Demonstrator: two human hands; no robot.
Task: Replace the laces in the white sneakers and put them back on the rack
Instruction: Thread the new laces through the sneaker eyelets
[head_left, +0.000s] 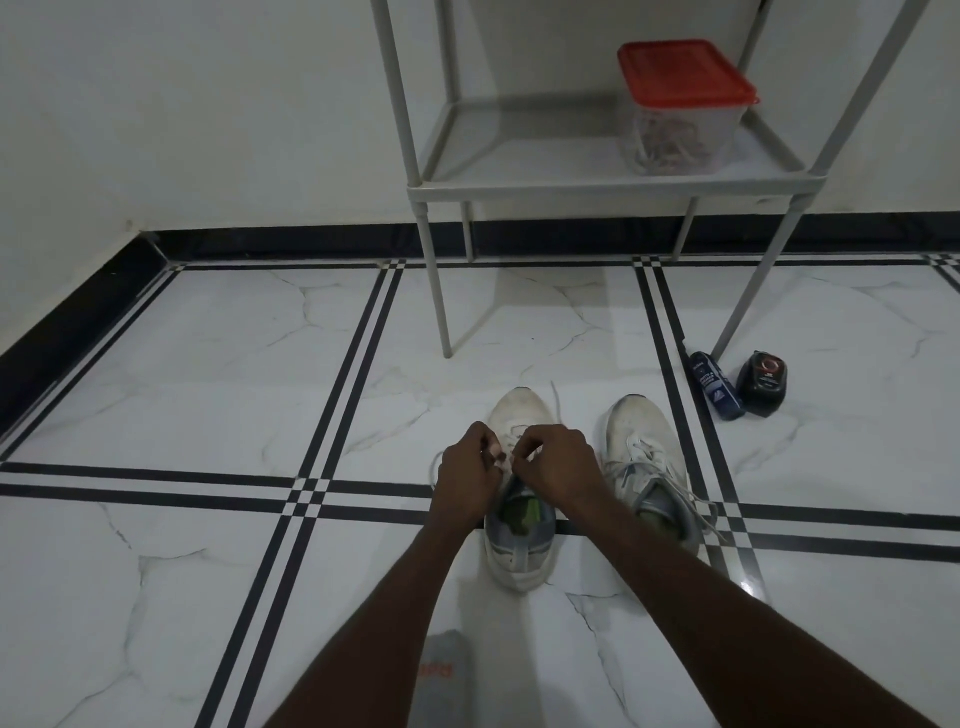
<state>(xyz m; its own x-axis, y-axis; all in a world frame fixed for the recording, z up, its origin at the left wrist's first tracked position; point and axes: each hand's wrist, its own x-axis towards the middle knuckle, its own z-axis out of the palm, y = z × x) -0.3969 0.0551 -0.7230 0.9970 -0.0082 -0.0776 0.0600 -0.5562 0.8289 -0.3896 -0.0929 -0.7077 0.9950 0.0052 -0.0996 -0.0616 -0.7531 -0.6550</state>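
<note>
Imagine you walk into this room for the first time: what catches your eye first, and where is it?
Most striking are the two hands, left hand and right hand, pinching the lace over the left sneaker on the floor, low in the middle. Next to it stands the right sneaker, laced. Farther back, a red-lidded box sits on the grey rack by the wall.

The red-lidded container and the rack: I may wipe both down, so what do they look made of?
Red-lidded container: apparently plastic, its walls translucent enough to show tangled contents, its lid opaque and smooth. Rack: probably painted metal, going by thin grey tubular legs and a matte finish.
</note>
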